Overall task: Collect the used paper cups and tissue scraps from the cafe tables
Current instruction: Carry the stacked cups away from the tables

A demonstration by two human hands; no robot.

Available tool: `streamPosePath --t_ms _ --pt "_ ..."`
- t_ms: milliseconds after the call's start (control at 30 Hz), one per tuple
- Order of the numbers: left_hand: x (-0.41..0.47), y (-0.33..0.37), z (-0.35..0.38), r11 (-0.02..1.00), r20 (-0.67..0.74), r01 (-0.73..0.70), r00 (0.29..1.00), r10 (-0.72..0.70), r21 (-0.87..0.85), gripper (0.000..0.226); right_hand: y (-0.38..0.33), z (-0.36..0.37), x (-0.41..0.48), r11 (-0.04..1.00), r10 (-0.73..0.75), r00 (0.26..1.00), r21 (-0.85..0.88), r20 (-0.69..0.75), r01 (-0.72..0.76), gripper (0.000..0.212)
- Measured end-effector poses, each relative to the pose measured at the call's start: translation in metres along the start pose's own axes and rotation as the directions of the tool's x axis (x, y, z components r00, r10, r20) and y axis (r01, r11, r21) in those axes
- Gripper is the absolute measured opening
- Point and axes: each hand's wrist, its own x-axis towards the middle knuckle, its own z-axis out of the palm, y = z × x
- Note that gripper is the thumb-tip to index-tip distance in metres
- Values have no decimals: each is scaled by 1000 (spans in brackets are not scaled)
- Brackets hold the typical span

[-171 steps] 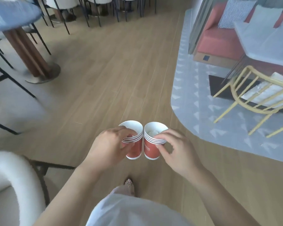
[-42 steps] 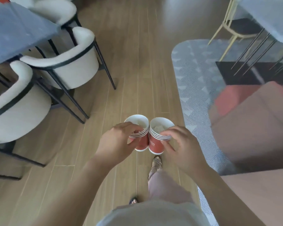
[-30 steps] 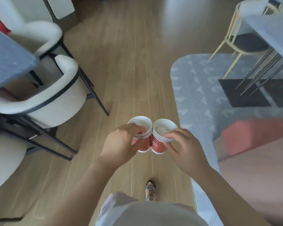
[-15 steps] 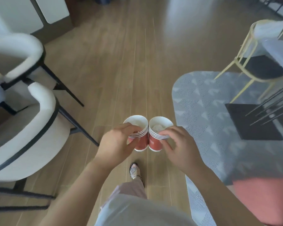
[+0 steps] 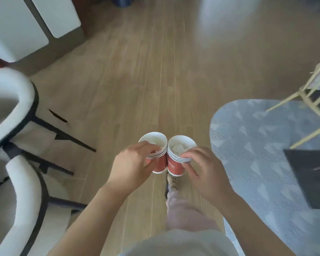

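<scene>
Two stacks of red paper cups with white rims are carried side by side, touching, in front of my body above the wooden floor. My left hand (image 5: 132,166) grips the left cup stack (image 5: 160,163) round its side. My right hand (image 5: 204,170) grips the right cup stack (image 5: 174,166), fingers over its rim. White tissue scraps (image 5: 177,147) lie crumpled inside the right stack's top cup, and tissue (image 5: 156,142) shows in the left one too.
White upholstered chairs with black frames (image 5: 20,137) stand at the left. A grey patterned rug (image 5: 262,163) lies at the right with a yellow-legged chair (image 5: 303,100) on it. White cabinet panels (image 5: 35,21) are far left. Wooden floor (image 5: 155,71) stretches ahead. My foot (image 5: 171,182) steps below the cups.
I have walked forward along the floor: the white chairs slid back on the left, the rug and yellow chair shifted right. Both hands keep the same grip on the cup stacks.
</scene>
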Motion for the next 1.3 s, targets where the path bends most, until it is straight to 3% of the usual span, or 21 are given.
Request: streamPosePath --t_ms 367,600,900,1000,1300 --pt "301 -89 -1 991 -88 83 993 -74 104 20 97 44 327 986 -148 987 82 69 143 24" --pt "461 -153 2 988 -117 137 985 -129 65 21 136 77 493 982 -151 987 119 57 144 20" --pt "719 -263 -7 995 -100 102 990 -103 -15 36 190 134 760 989 -135 988 72 69 130 22" --pt "802 -293 -22 998 -95 58 994 -58 -1 30 197 139 845 987 -149 988 66 47 146 21" --pt "1021 -374 -5 999 -29 33 999 -32 20 27 263 184 1050 995 -35 996 100 81 27 25"
